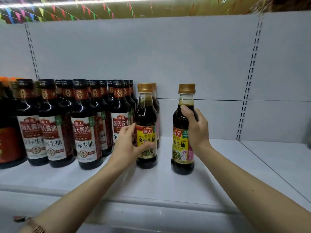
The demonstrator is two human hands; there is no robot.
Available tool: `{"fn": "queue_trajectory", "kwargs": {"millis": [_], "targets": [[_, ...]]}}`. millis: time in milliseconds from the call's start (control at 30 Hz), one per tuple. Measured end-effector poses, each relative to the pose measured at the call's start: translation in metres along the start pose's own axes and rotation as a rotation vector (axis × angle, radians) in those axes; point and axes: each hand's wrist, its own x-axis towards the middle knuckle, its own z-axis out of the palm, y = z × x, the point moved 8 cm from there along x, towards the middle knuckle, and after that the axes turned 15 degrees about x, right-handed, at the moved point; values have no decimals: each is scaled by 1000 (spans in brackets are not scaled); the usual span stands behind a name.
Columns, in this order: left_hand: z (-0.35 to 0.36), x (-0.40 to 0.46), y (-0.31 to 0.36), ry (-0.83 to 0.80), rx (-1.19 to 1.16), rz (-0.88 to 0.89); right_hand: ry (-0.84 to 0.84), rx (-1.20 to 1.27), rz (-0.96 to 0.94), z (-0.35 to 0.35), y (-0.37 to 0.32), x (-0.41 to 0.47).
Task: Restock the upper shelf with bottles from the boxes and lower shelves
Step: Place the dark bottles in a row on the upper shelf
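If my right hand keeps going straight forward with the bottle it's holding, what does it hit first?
Likely nothing before the shelf's back panel. The right hand holds its bottle in an open stretch of shelf, though depth is hard to judge.

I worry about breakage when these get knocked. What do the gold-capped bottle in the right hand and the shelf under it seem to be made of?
The gold-capped bottle looks like clear plastic, though it may be glass: the neck is see-through above the dark sauce, and the ridged cap looks plastic. The shelf looks like white painted metal with a smooth matt face.
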Motion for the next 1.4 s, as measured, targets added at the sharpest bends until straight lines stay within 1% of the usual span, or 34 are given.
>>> {"fn": "queue_trajectory", "kwargs": {"millis": [100, 333, 500, 700, 933, 1000, 1133, 1267, 1333, 1400], "targets": [[-2, 6, -1, 10, 93, -9, 6, -5, -4, 2, 0, 0], [8, 15, -4, 116, 126, 4, -6, -16, -6, 2, 0, 1], [13, 21, -14, 97, 73, 0, -25, -20, 1, 2, 1, 3], [15, 23, -11, 85, 55, 46, -72, 24, 33, 1, 4, 8], [16, 19, -9, 91, 22, 43, -100, 50, 47, 0, 7, 9], [16, 18, -7, 76, 24, 28, -116, 26, 58, 1, 6, 8], [11, 17, -5, 47, 39, 6, -159, -119, 83, -2, -1, 14], [4, 6, -7, 105, 120, -37, -212, -245, 124, -5, -4, 11], [6, -4, -2, 86, 121, -50, -203, -251, 127, -6, -9, 6], [10, -15, 5, 44, 72, -44, -192, -201, 140, -3, -10, 0]]}}
